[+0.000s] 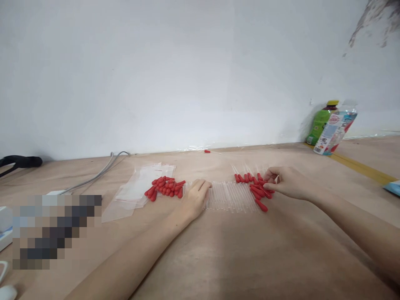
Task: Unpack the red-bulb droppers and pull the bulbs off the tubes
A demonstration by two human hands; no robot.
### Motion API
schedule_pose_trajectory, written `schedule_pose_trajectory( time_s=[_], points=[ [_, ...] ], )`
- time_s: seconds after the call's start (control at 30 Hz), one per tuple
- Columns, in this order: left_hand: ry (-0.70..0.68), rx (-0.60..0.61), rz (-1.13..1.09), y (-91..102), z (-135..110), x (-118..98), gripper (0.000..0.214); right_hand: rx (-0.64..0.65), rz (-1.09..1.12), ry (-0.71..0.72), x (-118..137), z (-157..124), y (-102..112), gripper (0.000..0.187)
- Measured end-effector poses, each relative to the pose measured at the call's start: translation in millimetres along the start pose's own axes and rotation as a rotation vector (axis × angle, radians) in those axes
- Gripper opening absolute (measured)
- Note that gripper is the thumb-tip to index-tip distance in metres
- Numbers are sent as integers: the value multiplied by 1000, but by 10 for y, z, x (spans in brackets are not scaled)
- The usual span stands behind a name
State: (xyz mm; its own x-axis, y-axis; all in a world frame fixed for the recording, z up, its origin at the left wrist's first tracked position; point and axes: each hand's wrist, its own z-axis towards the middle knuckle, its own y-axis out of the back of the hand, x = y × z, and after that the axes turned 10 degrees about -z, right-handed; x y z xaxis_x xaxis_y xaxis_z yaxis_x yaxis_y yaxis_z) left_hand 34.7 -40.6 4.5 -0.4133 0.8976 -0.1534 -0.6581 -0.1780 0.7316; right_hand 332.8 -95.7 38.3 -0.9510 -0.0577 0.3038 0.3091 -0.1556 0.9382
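Observation:
A row of clear dropper tubes lies side by side on the wooden table. My left hand rests palm down on the left part of this row, fingers stretched forward and touching the tubes. To its left sits a pile of red rubber dropper bulbs. At the right end of the row lie more red bulbs, some with thin clear tubes pointing away behind them. My right hand is over these, thumb and forefinger closed on a red bulb; the fingers partly hide it.
Clear plastic bags lie left of the bulb pile. One dropper lies near the wall. A green bottle and a clear labelled bottle stand at back right. A grey cable crosses the left side, near a blurred-out patch.

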Motion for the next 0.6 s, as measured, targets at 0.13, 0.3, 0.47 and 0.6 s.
schedule_pose_trajectory(
  time_s=[0.13,0.3,0.47,0.6],
  points=[
    [8,29,-44,33,15,-71,16,49,-10,37,13,-2,14,18],
    [43,124,-98,86,-24,-148,14,-70,-26,-25,-81,31,67,35],
    [81,176,-155,101,-80,-148,30,-121,-94,-218,-185,200,-8,28],
    [28,202,-149,126,-80,-136,49,-50,-149,-283,-125,382,-103,24]
  ],
)
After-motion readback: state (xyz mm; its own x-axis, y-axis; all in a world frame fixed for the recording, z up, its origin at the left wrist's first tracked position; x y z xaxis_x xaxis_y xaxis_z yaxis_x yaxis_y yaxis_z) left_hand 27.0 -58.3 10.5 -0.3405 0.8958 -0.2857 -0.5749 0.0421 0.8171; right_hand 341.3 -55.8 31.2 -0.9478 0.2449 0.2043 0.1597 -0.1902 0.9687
